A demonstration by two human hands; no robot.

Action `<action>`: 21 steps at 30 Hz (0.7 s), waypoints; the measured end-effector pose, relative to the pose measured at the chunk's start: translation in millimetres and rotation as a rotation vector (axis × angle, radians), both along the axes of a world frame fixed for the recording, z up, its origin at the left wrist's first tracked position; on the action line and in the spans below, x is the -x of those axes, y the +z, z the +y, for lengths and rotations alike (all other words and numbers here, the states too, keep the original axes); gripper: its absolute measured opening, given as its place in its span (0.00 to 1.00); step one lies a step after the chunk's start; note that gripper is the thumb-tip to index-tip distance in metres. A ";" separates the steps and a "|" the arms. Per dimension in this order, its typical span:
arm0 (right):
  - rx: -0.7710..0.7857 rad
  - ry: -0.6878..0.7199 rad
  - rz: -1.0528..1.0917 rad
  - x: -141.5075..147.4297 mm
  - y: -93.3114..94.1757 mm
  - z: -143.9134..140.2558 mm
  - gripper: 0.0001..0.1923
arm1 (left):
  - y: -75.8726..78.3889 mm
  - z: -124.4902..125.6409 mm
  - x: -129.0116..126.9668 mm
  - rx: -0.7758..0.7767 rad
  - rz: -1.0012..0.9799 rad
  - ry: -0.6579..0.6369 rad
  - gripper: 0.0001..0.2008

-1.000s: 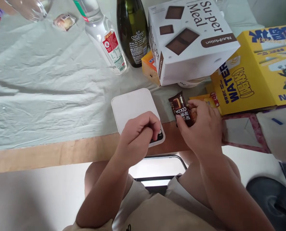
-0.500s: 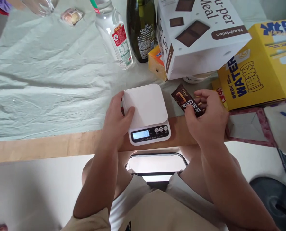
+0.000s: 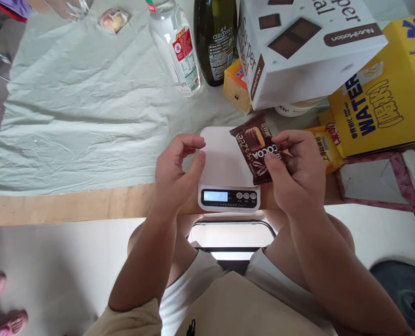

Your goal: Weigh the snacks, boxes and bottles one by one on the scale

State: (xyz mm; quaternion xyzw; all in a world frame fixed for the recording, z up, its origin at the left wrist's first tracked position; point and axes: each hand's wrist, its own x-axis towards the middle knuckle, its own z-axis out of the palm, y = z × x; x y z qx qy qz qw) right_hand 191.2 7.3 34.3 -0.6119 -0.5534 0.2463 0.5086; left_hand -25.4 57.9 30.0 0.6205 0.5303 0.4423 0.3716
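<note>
A white kitchen scale (image 3: 224,163) with a lit display sits at the table's near edge. My right hand (image 3: 296,175) grips a brown cocoa snack packet (image 3: 254,147) and holds it over the scale's right side. My left hand (image 3: 176,172) hovers at the scale's left edge, fingers curled and apart, holding nothing; whether it touches the scale is unclear.
Behind the scale stand a clear bottle (image 3: 179,46), a dark bottle (image 3: 216,39), a small orange box (image 3: 237,88), a white Su-per Meal box (image 3: 305,46) and a yellow box (image 3: 385,98). A yellow packet (image 3: 326,147) lies right. A pale green cloth (image 3: 78,107) covers the table.
My right hand lifted the cocoa packet from the table and brought it left over the scale. My left hand left the buttons, steadied the scale, then let go.
</note>
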 end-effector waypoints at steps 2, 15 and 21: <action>0.003 0.011 -0.028 6.0 -1.8 1.6 0.09 | 1.9 -0.3 3.9 -0.012 0.000 -0.036 0.07; -0.036 0.011 -0.332 4.4 -8.7 22.0 0.12 | -13.9 8.3 12.9 -0.050 0.119 0.008 0.07; -0.036 0.053 -0.179 0.3 -26.3 2.5 0.16 | -17.2 9.2 13.4 0.013 0.188 -0.013 0.18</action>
